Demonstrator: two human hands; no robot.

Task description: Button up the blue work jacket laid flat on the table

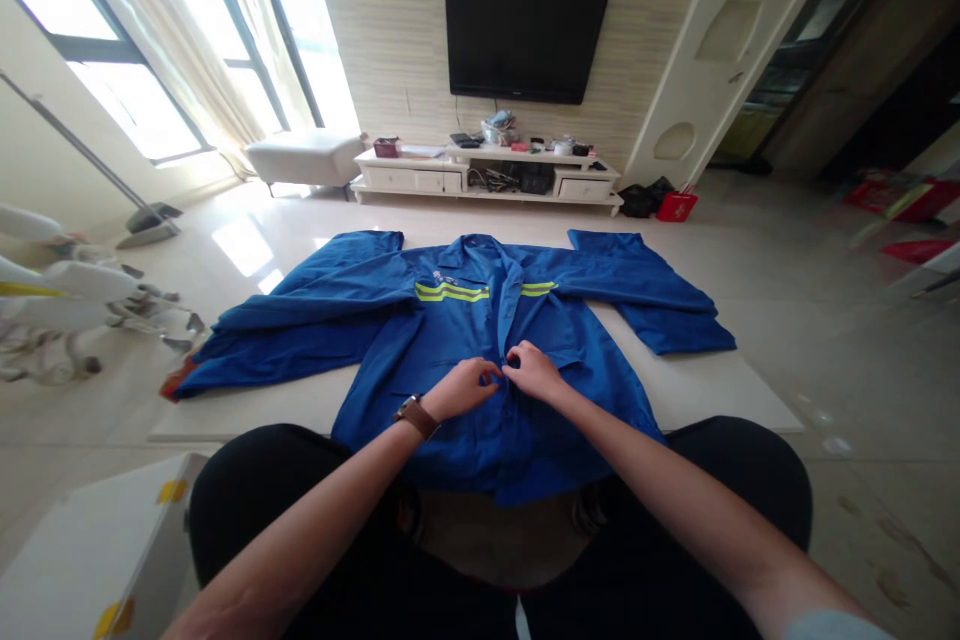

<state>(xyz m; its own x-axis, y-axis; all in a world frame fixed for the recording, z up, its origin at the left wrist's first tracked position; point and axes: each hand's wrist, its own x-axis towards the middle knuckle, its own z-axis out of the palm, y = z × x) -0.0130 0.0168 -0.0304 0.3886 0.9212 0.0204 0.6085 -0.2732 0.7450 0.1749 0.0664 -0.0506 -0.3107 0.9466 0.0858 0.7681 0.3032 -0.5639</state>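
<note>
A blue work jacket [409, 350] with yellow-green and grey reflective stripes lies front side up, collar away from me and sleeves spread to both sides. Its lower hem hangs over the near edge of a low white table [697, 400]. My left hand [469, 388], a brown-strapped watch [417, 415] on its wrist, pinches the front edge at mid-torso. Close beside it, my right hand [534, 372] pinches the same front opening, thumb and index finger together. Above my hands the opening is parted up to the collar. Whether a button is between my fingertips is too small to tell.
My knees flank the jacket's lower part. A white box [97, 550] with yellow latches stands at lower left. Beyond the table are a white TV cabinet [409, 182], a stool [304, 160] and a red bag [676, 206]. A dustpan [152, 220] is at far left.
</note>
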